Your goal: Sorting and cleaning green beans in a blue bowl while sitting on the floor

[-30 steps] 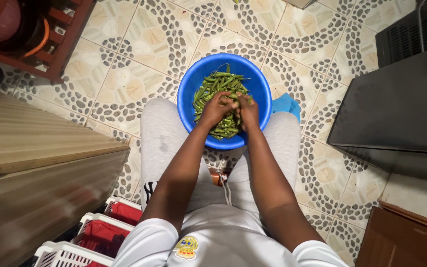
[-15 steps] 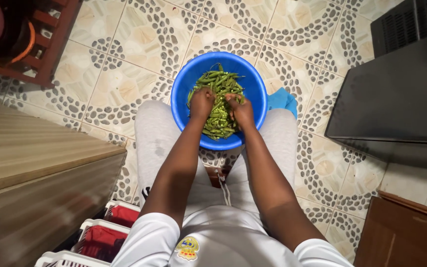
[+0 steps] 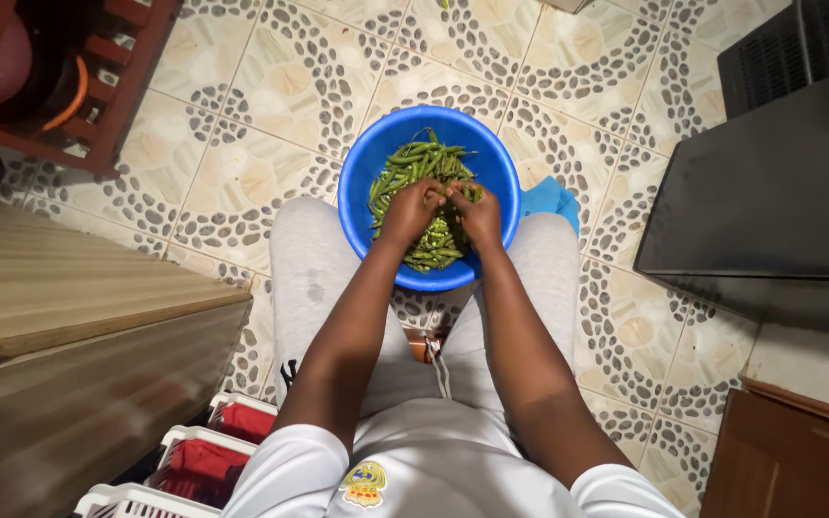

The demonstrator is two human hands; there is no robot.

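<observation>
Sitting over a round blue plastic basin (image 3: 367, 182) held between grey-trousered knees on a pebble-patterned tile floor (image 3: 242, 144), a person works both hands in a heap of green pods (image 3: 414, 163). At lower left, white crates with red linings (image 3: 213, 451) stand beside a wooden desk (image 3: 69, 317); a yellow round emblem (image 3: 365, 482) marks the white shirt. Both forearms run straight forward and meet over the basin. The left hand (image 3: 412, 209) and right hand (image 3: 477, 213), knuckles up and fingers curled together, pinch at pods between them.
</observation>
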